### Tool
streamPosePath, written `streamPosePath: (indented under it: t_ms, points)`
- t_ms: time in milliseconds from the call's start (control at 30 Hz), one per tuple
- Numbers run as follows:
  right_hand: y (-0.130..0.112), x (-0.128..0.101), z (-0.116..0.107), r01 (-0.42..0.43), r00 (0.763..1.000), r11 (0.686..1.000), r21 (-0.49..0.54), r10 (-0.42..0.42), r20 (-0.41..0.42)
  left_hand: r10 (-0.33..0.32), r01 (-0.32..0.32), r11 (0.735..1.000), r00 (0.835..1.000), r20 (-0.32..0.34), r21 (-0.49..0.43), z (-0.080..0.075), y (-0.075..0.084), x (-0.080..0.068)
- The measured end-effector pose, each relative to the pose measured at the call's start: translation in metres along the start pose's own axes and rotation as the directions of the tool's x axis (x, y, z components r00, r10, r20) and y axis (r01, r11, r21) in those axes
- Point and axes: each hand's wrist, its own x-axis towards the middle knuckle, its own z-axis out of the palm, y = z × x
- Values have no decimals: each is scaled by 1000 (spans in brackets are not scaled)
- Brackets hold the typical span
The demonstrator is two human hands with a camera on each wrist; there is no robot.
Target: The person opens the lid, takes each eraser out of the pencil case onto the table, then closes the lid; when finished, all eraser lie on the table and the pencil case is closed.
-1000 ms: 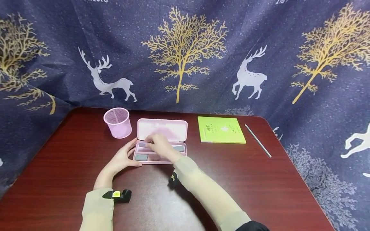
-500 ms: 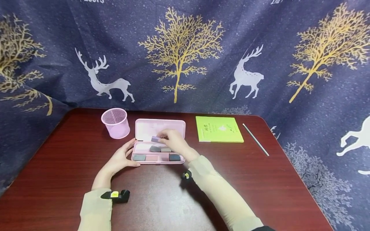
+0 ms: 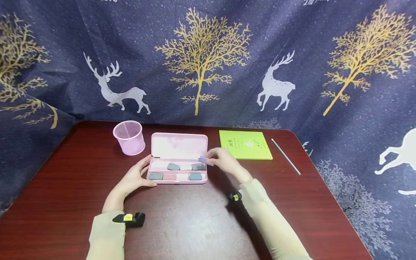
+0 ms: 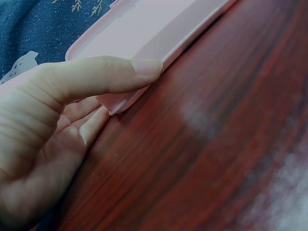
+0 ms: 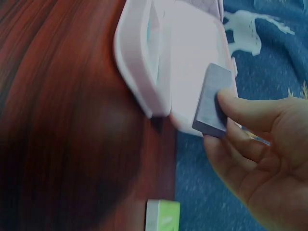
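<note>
A pink pencil case lies on the table with its lid raised. My left hand holds its left end; in the left wrist view the thumb lies over the front wall and the other fingers bend behind the corner. Between thumb and fingers of my right hand is a purple block-shaped eraser, pinched at the case's right end, above the table. Inside the case sit a grey-green eraser at front left, a teal eraser at front right, and two grey erasers in the back row, one at right.
A pink mesh pen holder stands left behind the case. A lime-green book lies right of it, with a thin pale stick farther right. The dark red table ends against a patterned blue cloth.
My right hand has lifted the purple eraser out of the back left of the case and carried it rightward to the case's right end. The left hand stays on the case.
</note>
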Motion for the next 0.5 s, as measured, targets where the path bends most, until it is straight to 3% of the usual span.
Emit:
streamPosePath:
  t_ms: [267,500]
  points:
    - [24,-15,-10,-49,993,997,-67,56,106,-7,7,1000,1000,-2,-6,-1,-1,0]
    - [31,-17,-8,-59,988,993,-98,73,139,-16,16,1000,1000,2,5,-2,0,-2]
